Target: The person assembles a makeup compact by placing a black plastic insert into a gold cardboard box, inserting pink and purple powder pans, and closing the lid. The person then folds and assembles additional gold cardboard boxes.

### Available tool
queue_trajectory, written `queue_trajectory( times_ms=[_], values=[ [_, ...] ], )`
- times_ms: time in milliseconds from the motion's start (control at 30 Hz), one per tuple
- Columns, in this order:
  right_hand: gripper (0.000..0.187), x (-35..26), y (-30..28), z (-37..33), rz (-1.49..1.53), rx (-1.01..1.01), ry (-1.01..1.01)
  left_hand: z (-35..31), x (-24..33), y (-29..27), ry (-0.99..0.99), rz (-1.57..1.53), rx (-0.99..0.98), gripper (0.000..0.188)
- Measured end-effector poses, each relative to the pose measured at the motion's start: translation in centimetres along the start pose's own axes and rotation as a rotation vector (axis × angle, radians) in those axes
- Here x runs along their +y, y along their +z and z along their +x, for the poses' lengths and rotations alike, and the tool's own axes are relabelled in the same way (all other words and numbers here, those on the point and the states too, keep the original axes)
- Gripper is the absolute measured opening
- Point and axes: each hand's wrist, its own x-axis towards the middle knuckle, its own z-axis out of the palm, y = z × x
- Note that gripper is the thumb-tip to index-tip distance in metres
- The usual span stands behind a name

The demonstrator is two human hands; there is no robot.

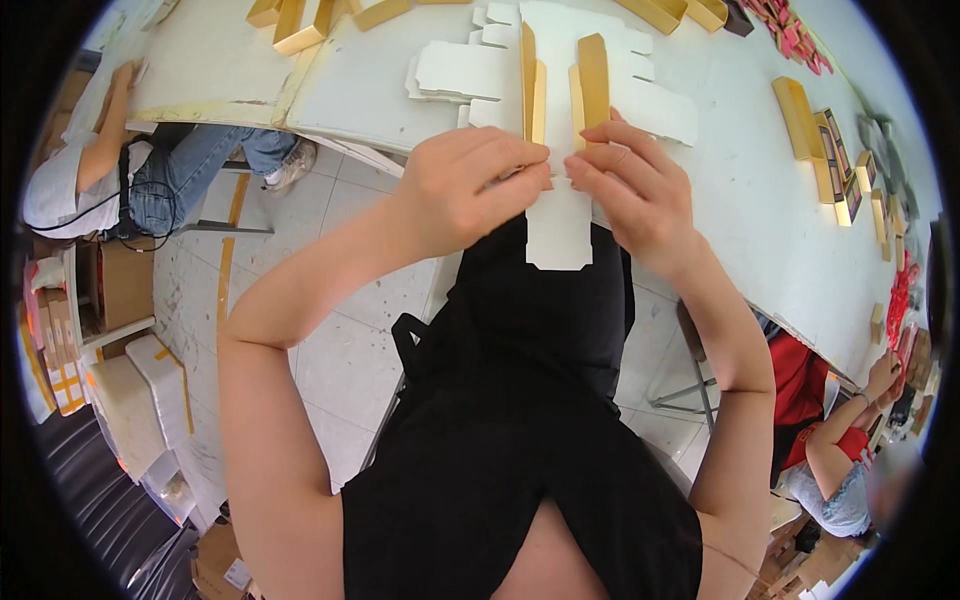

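Note:
Between my hands is a partly folded cardboard box, white on the face toward me, with gold side walls standing up. Its white end flap sticks out past the table edge above my lap. My left hand is closed, thumb and fingers pinching the box's left side near the fold. On the opposite side my right hand has its bent fingers and thumb closed on the right wall. The fingertips partly hide the folds. Under and around the box lie flat white box blanks, with cut tabs at their edges.
Folded gold boxes stand at the table's far side, and more gold boxes line the right. Red pieces are heaped at the far right corner. One person sits at the left; another person works at the lower right.

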Motion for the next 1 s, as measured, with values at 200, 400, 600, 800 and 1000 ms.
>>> queue_trajectory(
  times_ms=[200, 400, 600, 800, 1000],
  values=[
    [0.04, -1.1, -0.1, -0.4, 0.007, -0.026, 0.067, 0.3, 1.5, -1.8, -0.022, 0.107, -0.159, 0.028],
    [0.072, -1.8, -1.6, 0.0, 0.265, -0.171, 0.212, 0.9, 2.2, -0.4, -0.319, -0.051, -0.068, 0.017],
    [0.075, -2.1, -3.1, 1.8, 0.569, -0.059, 0.515, 4.9, 1.5, -0.7, -0.851, -0.346, -0.157, 0.005],
    [0.018, -2.4, 0.7, 1.1, -0.101, 0.042, 0.084, 6.4, -2.3, 1.1, -0.428, 0.021, -0.28, 0.023],
    [0.014, -0.4, -0.7, 2.9, 0.175, -0.221, 0.16, 10.6, -7.2, 2.3, 0.075, 0.121, -0.593, 0.013]
  ],
)
